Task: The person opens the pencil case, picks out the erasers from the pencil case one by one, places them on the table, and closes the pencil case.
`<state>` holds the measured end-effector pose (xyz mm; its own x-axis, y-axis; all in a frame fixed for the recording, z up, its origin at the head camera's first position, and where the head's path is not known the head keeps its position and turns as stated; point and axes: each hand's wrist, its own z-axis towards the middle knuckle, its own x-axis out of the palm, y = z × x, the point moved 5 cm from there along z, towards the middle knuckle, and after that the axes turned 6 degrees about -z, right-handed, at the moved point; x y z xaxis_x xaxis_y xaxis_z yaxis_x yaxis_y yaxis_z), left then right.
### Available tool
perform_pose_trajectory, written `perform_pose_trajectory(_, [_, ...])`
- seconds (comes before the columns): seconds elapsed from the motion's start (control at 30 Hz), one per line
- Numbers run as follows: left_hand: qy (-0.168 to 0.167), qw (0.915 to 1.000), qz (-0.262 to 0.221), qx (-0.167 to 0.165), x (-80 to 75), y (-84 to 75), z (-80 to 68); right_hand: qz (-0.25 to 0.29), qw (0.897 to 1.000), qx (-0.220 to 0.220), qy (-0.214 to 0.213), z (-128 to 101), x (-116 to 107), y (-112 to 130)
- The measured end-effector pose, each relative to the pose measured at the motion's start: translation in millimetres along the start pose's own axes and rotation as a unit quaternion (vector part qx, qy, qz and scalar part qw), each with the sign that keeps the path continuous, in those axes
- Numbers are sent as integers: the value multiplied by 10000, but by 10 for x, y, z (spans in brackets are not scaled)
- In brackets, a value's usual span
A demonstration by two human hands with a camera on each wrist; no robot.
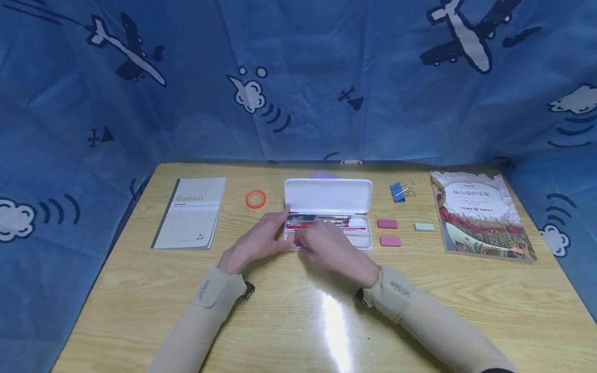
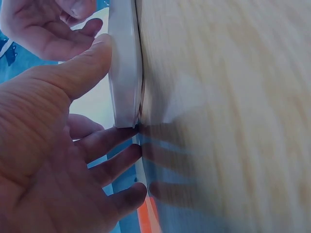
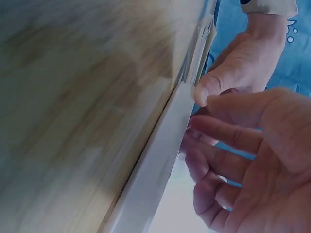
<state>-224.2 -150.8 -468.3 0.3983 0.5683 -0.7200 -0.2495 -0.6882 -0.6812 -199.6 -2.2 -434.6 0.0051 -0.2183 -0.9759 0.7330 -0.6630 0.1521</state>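
A white pencil case (image 1: 328,196) lies with its lid raised at the back, holding several pens (image 1: 322,217), black and red. My left hand (image 1: 261,235) grips its left end, thumb (image 2: 92,60) on the front wall and fingers (image 2: 114,162) spread around the end. My right hand (image 1: 333,246) reaches over the front wall into the case's left part, fingers bent and thumb close to the forefinger in the right wrist view. Something pinkish shows by those fingertips; I cannot tell whether they pinch it. Two pink erasers (image 1: 387,224) lie right of the case.
A pale green eraser (image 1: 424,227) and a blue binder clip (image 1: 398,192) lie farther right, before an illustrated book (image 1: 482,215). To the left are an orange tape roll (image 1: 256,199) and a notebook (image 1: 190,213). A purple thing (image 1: 324,175) shows behind the lid.
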Motion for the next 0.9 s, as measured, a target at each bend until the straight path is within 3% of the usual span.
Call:
perform_pose_trajectory(0.23, [-6,10000,56,-71,-2,-14,6,-395,9984,353,212,56,17,40])
perform_pose_trajectory(0.57, [-75,9997,142,208,-5,-29,18,-499,9960,628,397,149,37,45])
perform_pose_trajectory(0.9, [-72,9997,198,153,2,-28,20,-616,9918,947,594,225,78,16])
